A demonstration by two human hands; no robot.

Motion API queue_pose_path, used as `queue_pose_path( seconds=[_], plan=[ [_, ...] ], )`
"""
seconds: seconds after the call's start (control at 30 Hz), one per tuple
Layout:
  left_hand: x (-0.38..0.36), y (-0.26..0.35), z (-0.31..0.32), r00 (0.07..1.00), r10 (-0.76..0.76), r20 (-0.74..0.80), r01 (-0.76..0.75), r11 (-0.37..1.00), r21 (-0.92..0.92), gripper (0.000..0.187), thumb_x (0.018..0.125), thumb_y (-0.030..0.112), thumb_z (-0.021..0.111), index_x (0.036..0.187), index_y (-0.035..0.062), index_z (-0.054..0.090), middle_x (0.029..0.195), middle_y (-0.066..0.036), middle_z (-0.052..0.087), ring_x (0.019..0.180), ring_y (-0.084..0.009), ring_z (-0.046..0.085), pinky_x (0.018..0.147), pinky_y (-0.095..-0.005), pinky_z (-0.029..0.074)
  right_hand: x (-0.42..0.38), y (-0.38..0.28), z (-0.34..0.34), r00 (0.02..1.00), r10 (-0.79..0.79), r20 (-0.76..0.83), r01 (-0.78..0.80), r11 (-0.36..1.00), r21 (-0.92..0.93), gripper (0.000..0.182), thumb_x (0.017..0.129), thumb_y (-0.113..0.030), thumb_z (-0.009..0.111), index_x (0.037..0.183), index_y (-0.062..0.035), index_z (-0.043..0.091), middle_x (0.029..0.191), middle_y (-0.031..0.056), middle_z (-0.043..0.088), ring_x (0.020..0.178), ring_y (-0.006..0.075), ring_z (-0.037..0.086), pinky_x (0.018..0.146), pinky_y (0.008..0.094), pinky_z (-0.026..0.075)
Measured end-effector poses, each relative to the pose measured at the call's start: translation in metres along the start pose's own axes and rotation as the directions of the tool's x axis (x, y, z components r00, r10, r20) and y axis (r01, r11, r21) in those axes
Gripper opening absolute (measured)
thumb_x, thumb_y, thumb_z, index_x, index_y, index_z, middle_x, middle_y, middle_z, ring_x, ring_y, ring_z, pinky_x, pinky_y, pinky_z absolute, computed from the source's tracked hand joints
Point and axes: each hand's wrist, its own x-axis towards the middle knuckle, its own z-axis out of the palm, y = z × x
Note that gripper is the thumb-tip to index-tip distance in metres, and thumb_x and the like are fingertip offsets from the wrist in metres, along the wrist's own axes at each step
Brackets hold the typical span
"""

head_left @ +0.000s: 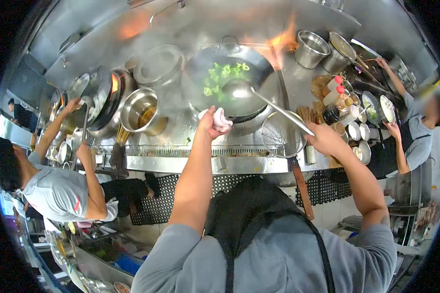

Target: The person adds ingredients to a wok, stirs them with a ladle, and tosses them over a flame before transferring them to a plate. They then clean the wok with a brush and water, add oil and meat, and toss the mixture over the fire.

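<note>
My left hand (211, 123) is closed on a folded white cloth (222, 120) at the near rim of a large wok (261, 66). In my right hand (325, 140) is the end of a long metal ladle (280, 109), whose bowl sits over the inside of the wok. Green vegetable pieces (219, 78) lie in the wok, partly blurred by steam. Below the ladle handle, a round wire strainer (275, 138) rests at the counter's front edge.
Flames (284, 40) rise behind the wok. A steel pot with brown liquid (141, 110) stands to its left. Sauce bottles (333, 90) and small bowls stand at right. One co-worker (66, 188) handles another wok at left; another (408, 136) holds a plate at right.
</note>
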Motion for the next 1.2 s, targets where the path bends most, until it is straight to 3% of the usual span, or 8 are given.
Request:
queue_pose_path(
  seconds=[0.17, 0.27, 0.6, 0.67, 0.73, 0.87, 1.0, 1.2],
  plan=[
    [0.042, -0.014, -0.007, 0.998, 0.066, -0.003, -0.066, 0.995, -0.075, 0.021, 0.096, 0.014, 0.039, 0.11, -0.0005, 0.046, 0.101, -0.026, 0.063, 0.086, -0.0416, 0.064, 0.068, -0.0577, 0.055, 0.02, 0.001, 0.009, 0.997, -0.04, 0.06, 0.051, 0.981, -0.19, 0.028, 0.083, -0.016, 0.059, 0.104, 0.0019, 0.059, 0.084, 0.027, 0.065, 0.083, 0.0443, 0.064, 0.079, 0.0515, 0.051],
    [-0.006, -0.027, 0.006, 0.99, 0.14, 0.025, -0.141, 0.987, 0.073, 0.024, 0.096, 0.008, 0.035, 0.111, -0.0037, 0.049, 0.109, -0.023, 0.062, 0.09, -0.0355, 0.066, 0.081, -0.0514, 0.058, 0.022, 0.004, -0.017, 0.986, -0.098, 0.138, 0.123, 0.975, -0.184, 0.026, 0.082, -0.016, 0.06, 0.1, 0.0024, 0.06, 0.086, 0.0266, 0.065, 0.085, 0.0437, 0.064, 0.079, 0.0516, 0.051],
    [-0.048, -0.109, -0.041, 0.975, 0.104, 0.194, -0.095, 0.994, -0.059, 0.033, 0.101, 0.025, 0.032, 0.12, 0.0016, 0.046, 0.087, -0.019, 0.063, 0.071, -0.0279, 0.063, 0.056, -0.0475, 0.055, 0.044, 0.026, 0.061, 0.988, -0.043, -0.147, 0.008, 0.973, -0.231, 0.037, 0.086, -0.015, 0.051, 0.121, -0.0046, 0.053, 0.088, 0.025, 0.066, 0.083, 0.0414, 0.066, 0.074, 0.0526, 0.053],
    [-0.091, -0.131, -0.024, 0.902, 0.422, 0.091, -0.426, 0.904, 0.031, 0.031, 0.098, 0.022, 0.034, 0.116, 0.0007, 0.048, 0.087, -0.021, 0.062, 0.063, -0.0264, 0.059, 0.053, -0.0446, 0.053, 0.027, 0.022, 0.045, 0.994, 0.011, -0.108, -0.038, 0.969, -0.245, 0.04, 0.088, -0.018, 0.053, 0.126, -0.0055, 0.05, 0.086, 0.0252, 0.066, 0.082, 0.0418, 0.066, 0.075, 0.0534, 0.052],
    [-0.084, -0.113, -0.012, 0.978, 0.208, -0.031, -0.211, 0.97, -0.119, 0.025, 0.097, 0.018, 0.033, 0.107, -0.0005, 0.048, 0.086, -0.022, 0.062, 0.061, -0.0273, 0.058, 0.053, -0.0456, 0.053, 0.002, 0.014, 0.029, 0.998, 0.057, -0.003, -0.056, 0.968, -0.246, 0.04, 0.089, -0.02, 0.054, 0.126, -0.0048, 0.051, 0.085, 0.0257, 0.066, 0.083, 0.0421, 0.066, 0.075, 0.0531, 0.052],
    [-0.07, -0.082, 0.017, 0.966, 0.258, -0.026, -0.259, 0.963, -0.069, 0.021, 0.097, 0.012, 0.032, 0.108, -0.0001, 0.045, 0.085, -0.021, 0.063, 0.069, -0.0333, 0.063, 0.052, -0.0468, 0.055, -0.002, 0.028, -0.015, 0.98, -0.164, 0.111, 0.166, 0.986, -0.009, 0.04, 0.083, -0.022, 0.061, 0.12, -0.0059, 0.06, 0.091, 0.0245, 0.066, 0.087, 0.0436, 0.064, 0.082, 0.0489, 0.051],
    [-0.097, -0.069, 0.028, 0.984, 0.179, 0.0, -0.177, 0.977, -0.119, 0.022, 0.098, 0.014, 0.031, 0.097, 0.0024, 0.049, 0.081, -0.016, 0.061, 0.069, -0.0305, 0.062, 0.05, -0.0466, 0.053, 0.01, 0.018, -0.037, 0.955, -0.177, 0.237, 0.215, 0.966, -0.144, 0.039, 0.08, -0.016, 0.059, 0.117, -0.0024, 0.06, 0.096, 0.026, 0.065, 0.095, 0.0416, 0.062, 0.086, 0.0464, 0.049],
    [-0.053, -0.11, -0.018, 0.991, 0.065, 0.12, -0.048, 0.988, -0.144, 0.023, 0.097, 0.017, 0.034, 0.102, -0.002, 0.047, 0.083, -0.017, 0.061, 0.065, -0.0298, 0.061, 0.056, -0.0457, 0.055, 0.057, 0.037, 0.048, 0.996, -0.086, -0.038, 0.071, 0.95, -0.303, 0.039, 0.085, -0.015, 0.052, 0.123, -0.0038, 0.055, 0.088, 0.0244, 0.067, 0.081, 0.04, 0.066, 0.073, 0.0495, 0.053]
  ],
)
